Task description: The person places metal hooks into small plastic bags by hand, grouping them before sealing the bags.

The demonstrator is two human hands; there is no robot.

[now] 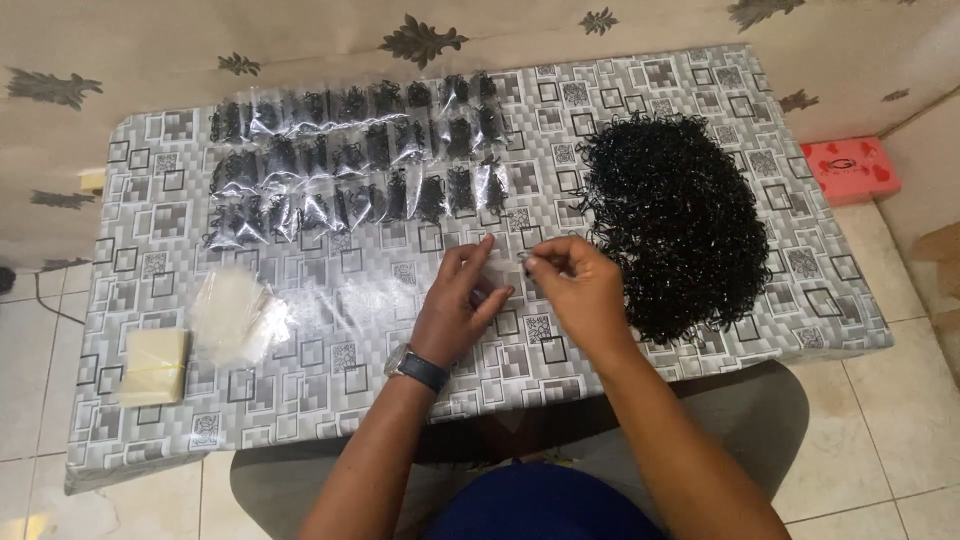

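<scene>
Two bare hands are working over a low table (150,420) covered in a grey square-patterned cloth. Lying at far left are a pale yellowish pad (152,365) and a heap of empty clear bags (238,312). Rows of filled clear bags (350,160) are sitting further back. Left hand (455,305), wearing a wristwatch (417,367), is resting with fingers loosely spread; right hand (575,285) is pinching something too small to identify. Just beside it, a pile of black loops (680,225) is lying.

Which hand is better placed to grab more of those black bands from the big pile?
Probably the right hand: it sits beside the pile of black bands, while the left hand is farther away.
</scene>
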